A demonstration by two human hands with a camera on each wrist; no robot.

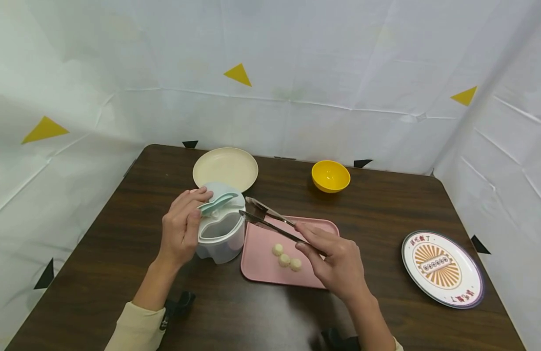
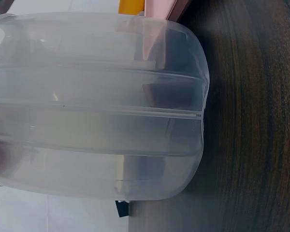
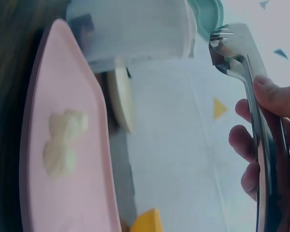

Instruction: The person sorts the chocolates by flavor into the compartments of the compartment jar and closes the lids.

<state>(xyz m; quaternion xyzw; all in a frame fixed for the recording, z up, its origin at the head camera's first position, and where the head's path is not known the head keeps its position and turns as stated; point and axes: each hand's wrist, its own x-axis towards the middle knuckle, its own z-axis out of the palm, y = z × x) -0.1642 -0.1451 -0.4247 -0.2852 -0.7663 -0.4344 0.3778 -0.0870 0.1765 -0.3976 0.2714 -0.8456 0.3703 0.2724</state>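
A translucent container (image 1: 226, 246) with a white top and a raised pale green flap lid (image 1: 217, 202) stands left of the pink tray. My left hand (image 1: 181, 226) holds the lid from the left, fingers over its edge and thumb in front. The container's clear wall (image 2: 96, 116) fills the left wrist view. My right hand (image 1: 336, 256) grips metal tongs (image 1: 274, 226) over the tray, their tips beside the container's right rim. In the right wrist view, the tongs (image 3: 258, 111) have one forked end, with nothing visible between the tips. Three small pale balls (image 1: 284, 260) lie on the tray.
The pink tray (image 1: 261, 268) lies on the dark wooden table (image 1: 235, 317). A cream plate (image 1: 226, 168) sits behind the container and a yellow bowl (image 1: 330, 176) at the back. At the right lies a white patterned plate (image 1: 443, 269). White sheeting (image 1: 296, 58) surrounds the table.
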